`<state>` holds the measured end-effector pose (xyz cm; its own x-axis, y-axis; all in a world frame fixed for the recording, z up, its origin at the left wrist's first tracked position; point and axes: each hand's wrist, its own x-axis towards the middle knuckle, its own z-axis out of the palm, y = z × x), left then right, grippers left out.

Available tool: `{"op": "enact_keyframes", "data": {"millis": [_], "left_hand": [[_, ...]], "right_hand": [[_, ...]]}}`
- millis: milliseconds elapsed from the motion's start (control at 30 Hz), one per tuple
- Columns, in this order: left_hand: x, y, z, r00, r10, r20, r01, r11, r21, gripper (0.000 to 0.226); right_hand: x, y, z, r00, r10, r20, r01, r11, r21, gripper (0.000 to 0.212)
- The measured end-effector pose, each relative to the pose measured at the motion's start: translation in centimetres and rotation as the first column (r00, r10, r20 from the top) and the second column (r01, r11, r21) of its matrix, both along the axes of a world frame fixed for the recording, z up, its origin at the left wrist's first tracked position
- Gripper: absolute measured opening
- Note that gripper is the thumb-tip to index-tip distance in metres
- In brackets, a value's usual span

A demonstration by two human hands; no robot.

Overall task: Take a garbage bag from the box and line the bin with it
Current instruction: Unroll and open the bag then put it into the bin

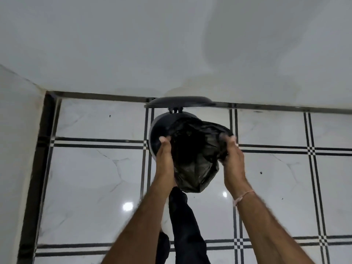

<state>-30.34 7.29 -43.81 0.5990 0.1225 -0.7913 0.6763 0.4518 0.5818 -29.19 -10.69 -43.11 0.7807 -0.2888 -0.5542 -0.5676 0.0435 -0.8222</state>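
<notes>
A round dark bin (159,130) stands on the tiled floor against the wall, its lid (179,102) swung up and leaning back on the wall. A black garbage bag (196,155) is spread open across the bin's mouth and hangs over its near and right side. My left hand (165,149) grips the bag's left edge at the bin rim. My right hand (231,151) clutches the bag's right edge, pulled out past the rim. The garbage bag box is not in view.
White glossy floor tiles (91,178) with black double lines surround the bin. A white wall (133,44) runs behind it and another white wall (17,149) closes the left side. My dark trouser leg (185,225) stands just below the bin.
</notes>
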Motion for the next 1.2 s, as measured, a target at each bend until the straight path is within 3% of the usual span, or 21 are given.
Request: {"op": "enact_keyframes", "data": {"millis": [67, 267, 333, 500, 633, 733, 900, 1067, 1200], "left_hand": [[1.1, 0.3, -0.7, 0.999, 0.026, 0.035, -0.028, 0.997, 0.076, 0.065], [2.6, 2.7, -5.6, 0.993, 0.007, 0.119, -0.059, 0.898, 0.435, 0.066], [2.8, 2.8, -7.4, 0.99, -0.055, 0.132, -0.024, 0.843, 0.537, 0.07], [3.3, 1.5, -12.0, 0.915, -0.317, 0.249, 0.056, 0.712, 0.7, 0.073], [2.9, 0.7, -15.8, 0.865, -0.444, 0.235, 0.137, 0.659, 0.74, 0.078], [2.4, 0.8, -18.1, 0.842, -0.52, 0.142, 0.27, 0.636, 0.723, 0.086], [2.1, 3.0, -19.2, 0.824, -0.563, 0.06, 0.331, 0.566, 0.755, 0.096], [3.0, 4.6, -18.7, 0.883, -0.463, 0.081, 0.298, 0.685, 0.665, 0.094], [3.1, 6.5, -19.0, 0.915, -0.402, 0.038, 0.281, 0.7, 0.656, 0.091]], "right_hand": [[0.8, 0.4, -0.7, 0.993, 0.1, -0.062, -0.096, 0.993, 0.064, 0.043], [5.0, 3.1, -6.7, 0.974, 0.177, -0.139, -0.146, 0.967, 0.209, 0.041], [6.0, 4.1, -9.2, 0.964, 0.221, -0.149, -0.182, 0.955, 0.234, 0.043], [8.1, 6.0, -16.6, 0.951, 0.238, -0.197, -0.191, 0.955, 0.228, 0.069], [9.3, 6.7, -21.0, 0.924, 0.281, -0.258, -0.194, 0.928, 0.317, 0.077], [9.6, 6.5, -23.0, 0.905, 0.269, -0.331, -0.213, 0.957, 0.196, 0.076], [8.4, 4.4, -22.9, 0.95, 0.226, -0.216, -0.191, 0.966, 0.174, 0.044], [7.7, 2.2, -19.6, 0.98, 0.164, -0.11, -0.158, 0.986, 0.062, 0.037], [8.2, 0.2, -18.0, 0.996, 0.091, -0.021, -0.09, 0.996, 0.004, 0.041]]}}
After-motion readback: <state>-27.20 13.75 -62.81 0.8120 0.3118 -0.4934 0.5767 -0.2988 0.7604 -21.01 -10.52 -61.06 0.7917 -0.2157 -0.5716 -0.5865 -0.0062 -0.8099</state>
